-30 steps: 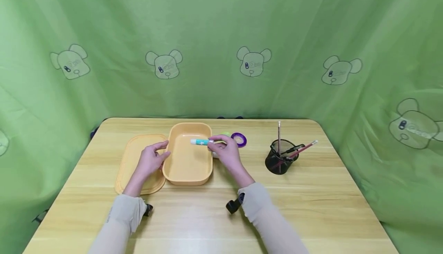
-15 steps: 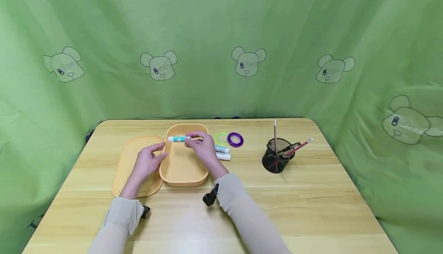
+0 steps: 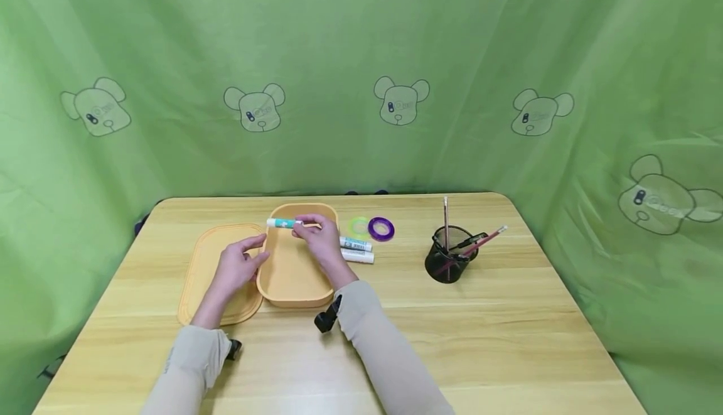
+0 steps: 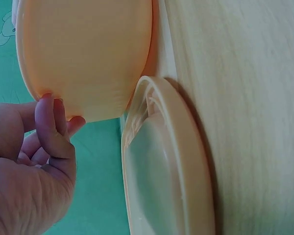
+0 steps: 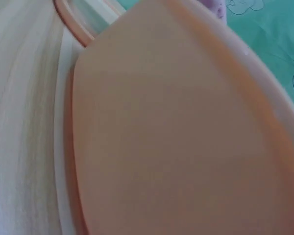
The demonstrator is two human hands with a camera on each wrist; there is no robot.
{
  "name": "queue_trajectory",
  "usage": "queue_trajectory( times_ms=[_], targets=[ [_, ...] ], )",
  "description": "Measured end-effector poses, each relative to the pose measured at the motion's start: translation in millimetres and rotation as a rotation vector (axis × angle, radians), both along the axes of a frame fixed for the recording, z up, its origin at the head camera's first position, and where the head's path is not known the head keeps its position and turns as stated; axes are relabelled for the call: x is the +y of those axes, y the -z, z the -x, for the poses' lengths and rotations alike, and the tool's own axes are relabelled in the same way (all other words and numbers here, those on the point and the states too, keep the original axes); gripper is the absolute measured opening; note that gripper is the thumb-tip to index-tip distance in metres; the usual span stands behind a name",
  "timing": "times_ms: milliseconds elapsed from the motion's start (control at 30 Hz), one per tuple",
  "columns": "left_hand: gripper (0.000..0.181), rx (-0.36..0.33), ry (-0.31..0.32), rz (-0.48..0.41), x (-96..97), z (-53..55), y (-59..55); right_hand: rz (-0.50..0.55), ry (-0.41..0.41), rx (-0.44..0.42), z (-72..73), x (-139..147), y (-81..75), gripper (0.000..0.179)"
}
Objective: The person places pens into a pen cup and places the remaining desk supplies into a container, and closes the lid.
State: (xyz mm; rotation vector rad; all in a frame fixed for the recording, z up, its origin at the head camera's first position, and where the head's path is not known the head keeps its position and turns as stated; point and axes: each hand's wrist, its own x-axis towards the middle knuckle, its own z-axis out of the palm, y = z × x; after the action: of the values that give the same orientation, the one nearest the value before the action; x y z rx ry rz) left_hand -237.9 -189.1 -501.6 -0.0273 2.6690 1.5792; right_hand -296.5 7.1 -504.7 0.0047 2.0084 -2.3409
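Observation:
In the head view my right hand (image 3: 319, 238) pinches a glue stick (image 3: 282, 223), a white tube with a teal label. It is held level over the far left part of an open orange plastic box (image 3: 296, 304). My left hand (image 3: 236, 267) is at the box's left side; in the left wrist view, the thumb and fingers (image 4: 46, 115) pinch the rim. Under that forearm lies the orange lid (image 3: 199, 277), flat on the table. The box wall (image 5: 161, 127) fills the right wrist view and hides the right hand there.
Two similar white tubes (image 3: 358, 256) lie just right of the box. Behind them are a yellow-green tape roll (image 3: 354, 226) and a purple tape roll (image 3: 371, 229). Farther right stands a black mesh pen cup (image 3: 446, 264) with pencils and a pen.
My right hand has carried the glue stick left, from the box's right side to above its far left part, uncovering the tubes and tape rolls. The left hand stays at the box.

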Motion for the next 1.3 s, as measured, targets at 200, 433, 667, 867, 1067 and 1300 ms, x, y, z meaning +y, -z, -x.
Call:
queue_trajectory(
  times_ms=[200,433,667,867,1067,1300],
  targets=[
    [0.049,0.000,-0.001,-0.014,0.0,-0.6,-0.3,-0.087,0.021,-0.004,-0.1,-0.5,2.1,0.020],
    [0.049,-0.009,-0.003,-0.019,-0.7,-1.3,0.2,-0.147,0.029,-0.025,0.0,-1.1,3.9,0.019],
    [0.049,0.003,-0.005,-0.021,-0.4,-0.6,0.8,-0.228,0.034,-0.040,0.8,-1.7,3.9,0.019],
    [0.048,0.010,-0.008,-0.024,-0.2,-0.2,1.5,-0.330,0.035,-0.034,1.1,-1.9,5.2,0.018],
    [0.048,0.004,-0.012,-0.037,0.0,-0.5,2.5,-0.374,0.032,-0.031,0.1,-1.6,5.9,0.017],
    [0.048,0.005,-0.021,-0.039,0.3,-0.6,2.8,-0.394,0.034,-0.058,0.4,-2.7,6.9,0.016]
  ],
)
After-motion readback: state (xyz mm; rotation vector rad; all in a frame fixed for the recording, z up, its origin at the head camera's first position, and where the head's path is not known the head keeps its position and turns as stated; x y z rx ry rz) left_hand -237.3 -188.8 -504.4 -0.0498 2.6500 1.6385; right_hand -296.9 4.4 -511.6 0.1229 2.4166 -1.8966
